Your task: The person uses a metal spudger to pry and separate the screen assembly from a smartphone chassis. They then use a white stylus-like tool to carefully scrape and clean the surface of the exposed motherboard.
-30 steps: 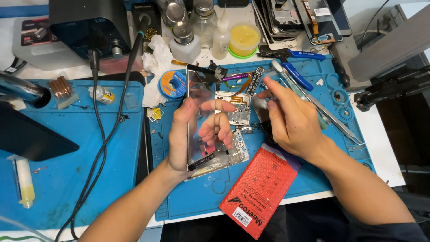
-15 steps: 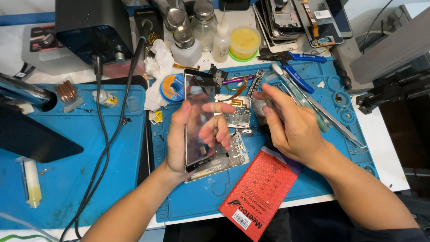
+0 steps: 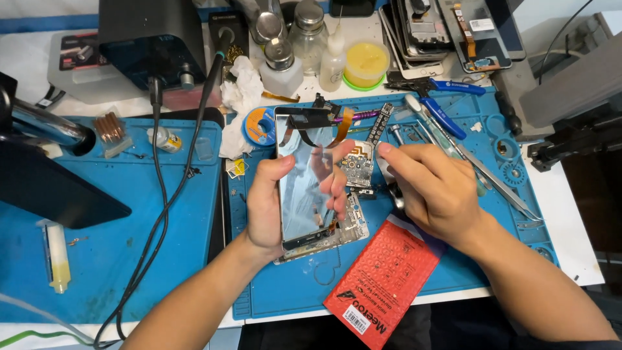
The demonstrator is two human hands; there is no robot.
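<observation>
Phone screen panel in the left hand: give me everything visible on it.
The screen panel is a thin, glossy rectangle, its glass reflecting the room, with a dark top band and an orange-and-black flex ribbon hanging off the top edge. It is held near upright over the blue mat. The left hand grips both long edges; the right hand is beside it, not touching.
</observation>
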